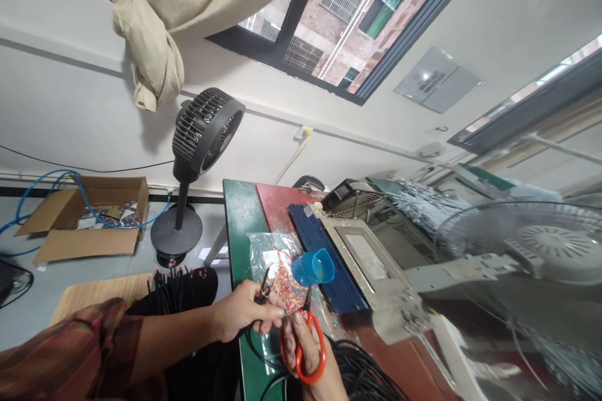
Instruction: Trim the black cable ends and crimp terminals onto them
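My left hand (239, 312) is closed around a few black cables (262, 296), with thin bare ends sticking up past the fingers. My right hand (308, 346) grips scissors (322, 351) by their orange-red handles, blades pointing up toward a blue plastic cup (314, 267). The fingertips of both hands nearly meet; whether they touch is hidden. Under them on the green tabletop (241, 232) lies a clear plastic bag (258, 244) strewn with small red and yellow bits (288, 285). A black cable coil (364, 371) lies by my right wrist. Several cut black cables (170, 291) rest across my lap.
A blue slotted panel (324, 257) and a beige machine (362, 250) stand right of the cup. Farther right is a caged fan (550, 244). A dark pedestal fan (204, 131) and an open cardboard box (89, 244) are on the floor at left.
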### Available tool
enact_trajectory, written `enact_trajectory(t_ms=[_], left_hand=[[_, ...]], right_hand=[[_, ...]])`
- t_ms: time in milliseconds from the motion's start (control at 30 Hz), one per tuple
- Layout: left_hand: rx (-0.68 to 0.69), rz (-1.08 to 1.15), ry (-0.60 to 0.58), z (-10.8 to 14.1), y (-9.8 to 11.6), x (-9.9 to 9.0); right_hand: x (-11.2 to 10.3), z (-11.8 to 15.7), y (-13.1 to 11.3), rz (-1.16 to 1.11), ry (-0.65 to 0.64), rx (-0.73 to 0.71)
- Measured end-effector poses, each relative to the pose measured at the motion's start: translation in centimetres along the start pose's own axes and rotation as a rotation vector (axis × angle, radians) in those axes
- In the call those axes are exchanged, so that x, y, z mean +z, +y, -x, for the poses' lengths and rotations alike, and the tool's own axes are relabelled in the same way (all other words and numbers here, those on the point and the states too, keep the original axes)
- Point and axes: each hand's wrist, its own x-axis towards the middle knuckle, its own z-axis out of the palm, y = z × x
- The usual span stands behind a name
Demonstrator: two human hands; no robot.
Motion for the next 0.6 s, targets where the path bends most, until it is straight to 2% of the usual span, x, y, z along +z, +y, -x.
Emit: enact_trajectory(t_ms=[600], left_hand=[[-0.012,0.008,0.029,0.07,-0.42,-0.23]], right_hand=[[-0.38,-0.32,0.29,0.040,-0.038,-0.026]])
